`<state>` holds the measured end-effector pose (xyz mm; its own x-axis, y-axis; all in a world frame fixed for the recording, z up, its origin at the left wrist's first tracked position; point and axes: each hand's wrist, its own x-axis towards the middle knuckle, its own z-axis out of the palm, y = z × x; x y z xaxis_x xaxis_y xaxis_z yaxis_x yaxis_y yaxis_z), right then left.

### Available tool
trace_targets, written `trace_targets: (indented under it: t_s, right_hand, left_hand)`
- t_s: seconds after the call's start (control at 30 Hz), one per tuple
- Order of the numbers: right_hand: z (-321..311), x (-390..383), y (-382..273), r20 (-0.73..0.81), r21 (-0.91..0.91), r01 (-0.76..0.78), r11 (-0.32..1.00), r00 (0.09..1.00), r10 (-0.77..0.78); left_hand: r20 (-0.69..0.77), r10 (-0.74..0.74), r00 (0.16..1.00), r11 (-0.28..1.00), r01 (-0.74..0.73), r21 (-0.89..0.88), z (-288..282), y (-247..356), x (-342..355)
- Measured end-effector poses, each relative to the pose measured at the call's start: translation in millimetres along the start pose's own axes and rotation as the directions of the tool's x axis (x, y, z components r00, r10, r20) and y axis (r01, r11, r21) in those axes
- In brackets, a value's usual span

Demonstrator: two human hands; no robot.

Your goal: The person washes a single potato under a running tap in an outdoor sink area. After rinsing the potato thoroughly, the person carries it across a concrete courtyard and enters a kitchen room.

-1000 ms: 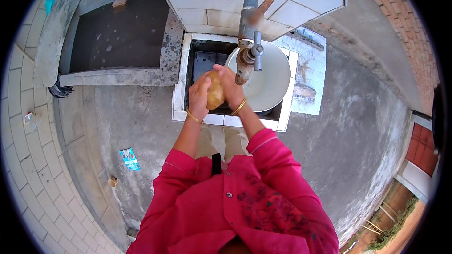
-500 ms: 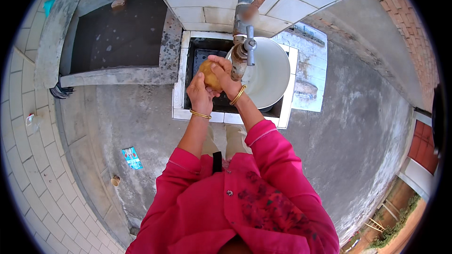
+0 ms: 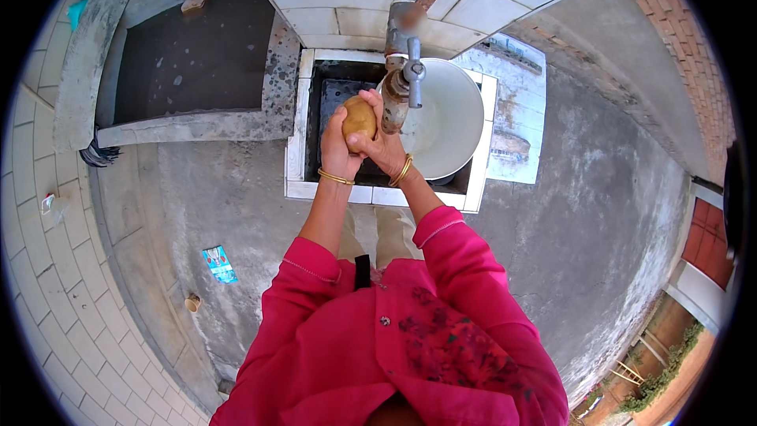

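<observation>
Between my two hands is a yellow-brown potato (image 3: 359, 121), held over the dark sink basin (image 3: 337, 88). My left hand (image 3: 337, 150) grips it from the left and below, thumb up along its side. On the other side my right hand (image 3: 385, 147) is wrapped round it, with its thumb across the lower front. Just right of the potato hangs the mouth of a rusty tap (image 3: 393, 114), close to my right fingers. A large white basin (image 3: 445, 122) stands under and right of the tap, with what looks like water in it.
White tiles (image 3: 378, 194) edge the sink. A concrete trough (image 3: 197, 129) of dark water stands at the left. A pale printed sheet (image 3: 520, 122) lies right of the sink. On the ground are a blue packet (image 3: 220, 264) and a small cup-like object (image 3: 192, 302).
My hands have turned the potato, so more of its face shows upward. My right thumb has moved from its upper side to lower down. Both hands still hold it.
</observation>
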<state>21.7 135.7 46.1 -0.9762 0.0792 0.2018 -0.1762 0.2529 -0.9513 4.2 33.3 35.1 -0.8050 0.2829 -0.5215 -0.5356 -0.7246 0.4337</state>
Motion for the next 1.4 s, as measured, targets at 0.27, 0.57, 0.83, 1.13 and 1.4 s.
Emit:
trace_targets:
  t_s: [0.27,0.57,0.83,1.13,1.4]
  right_hand:
    - [-5.6,0.5,25.0,0.06,0.523,-0.416,0.744,0.888,0.455]
    - [1.6,0.3,44.6,-0.142,0.302,-0.178,0.937,0.963,0.229]
    - [-15.5,24.9,14.9,0.134,0.768,-0.455,0.45,0.801,0.583]
    - [-11.7,12.1,30.3,0.256,0.655,-0.5,0.566,0.852,0.457]
    - [-3.4,6.4,7.1,0.17,0.648,-0.446,0.617,0.875,0.453]
  left_hand:
    - [-0.16,0.2,0.967,0.97,-0.172,0.172,9.0,-17.1,1.9]
    - [-0.128,0.279,0.952,0.941,-0.244,0.237,11.8,-21.3,13.1]
    - [0.321,0.298,0.899,0.524,-0.435,0.732,16.2,7.5,-17.9]
    - [0.325,0.188,0.927,0.495,-0.375,0.784,-8.7,0.5,-21.0]
    - [0.365,0.287,0.886,0.005,-0.383,0.924,-0.3,8.3,-33.4]
